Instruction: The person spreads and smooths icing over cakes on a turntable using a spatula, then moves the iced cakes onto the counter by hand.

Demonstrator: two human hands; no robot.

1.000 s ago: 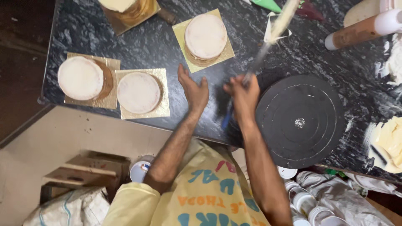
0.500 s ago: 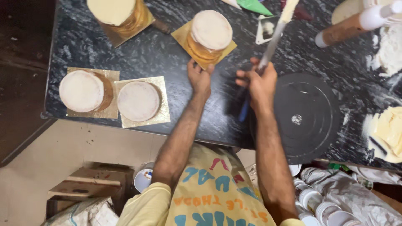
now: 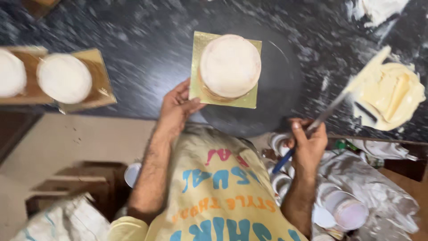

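Observation:
A round, cream-coated cake [image 3: 229, 65] sits on a square gold board [image 3: 203, 91], which lies on the black turntable [image 3: 276, 96]. My left hand [image 3: 177, 107] grips the board's near left corner. My right hand [image 3: 309, 145] holds a long palette knife [image 3: 339, 100] by its blue handle. The blade reaches up and to the right, its tip at a mound of pale yellow cream [image 3: 394, 93] on the counter.
Two more cream-topped cakes [image 3: 64, 78] on gold boards stand at the left of the dark speckled counter [image 3: 147, 40]. Stacked white cups [image 3: 343, 214] and crumpled plastic lie at the lower right. Brown boxes [image 3: 84, 180] sit on the floor to the left.
The cake on its gold board has been moved from the counter onto the turntable. My right hand with the knife has swung right, to the cream. The view shifted and is blurred.

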